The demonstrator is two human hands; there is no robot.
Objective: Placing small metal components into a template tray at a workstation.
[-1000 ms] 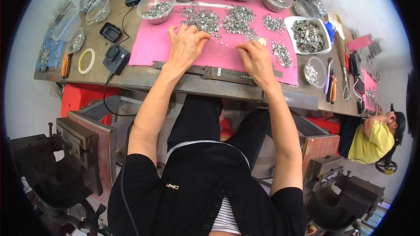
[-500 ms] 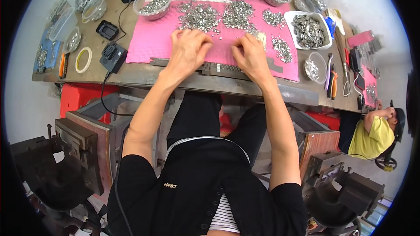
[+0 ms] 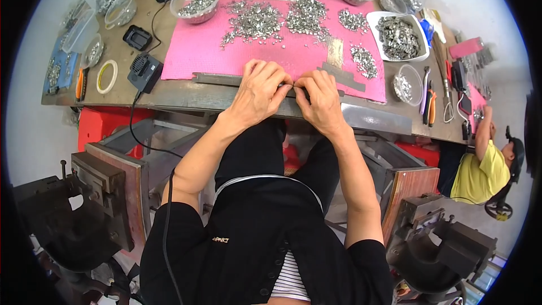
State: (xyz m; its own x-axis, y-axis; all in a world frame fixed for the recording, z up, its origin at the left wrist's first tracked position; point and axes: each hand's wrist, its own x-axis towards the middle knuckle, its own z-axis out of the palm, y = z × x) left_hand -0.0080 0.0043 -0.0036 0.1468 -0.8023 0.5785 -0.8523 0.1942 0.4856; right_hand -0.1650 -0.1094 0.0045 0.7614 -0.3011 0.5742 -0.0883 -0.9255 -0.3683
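My left hand (image 3: pixel 258 91) and my right hand (image 3: pixel 319 101) meet fingertip to fingertip over a long dark metal bar (image 3: pixel 217 79) at the table's front edge. Thumb and fingers are pinched together on each hand; whatever they hold is too small or hidden to make out. The bar's middle is covered by my hands. Beyond them, a pink mat (image 3: pixel 189 51) carries loose piles of small shiny metal pieces (image 3: pixel 257 21). A flat grey metal strip (image 3: pixel 351 81) rests on the mat to the right of my right hand.
Clear plastic tubs (image 3: pixel 196 14) of metal pieces line the back. A white tray (image 3: pixel 420 45) of larger pieces, a small round tub (image 3: pixel 407 91) and orange-handled pliers (image 3: pixel 432 107) lie right. Left are a black device (image 3: pixel 145 73) and a tape roll (image 3: pixel 106 77). A co-worker (image 3: pixel 483 175) sits far right.
Both hands have drawn back from the piles toward the table's front edge and come together over the metal bar. The co-worker's arm has reached toward the table.
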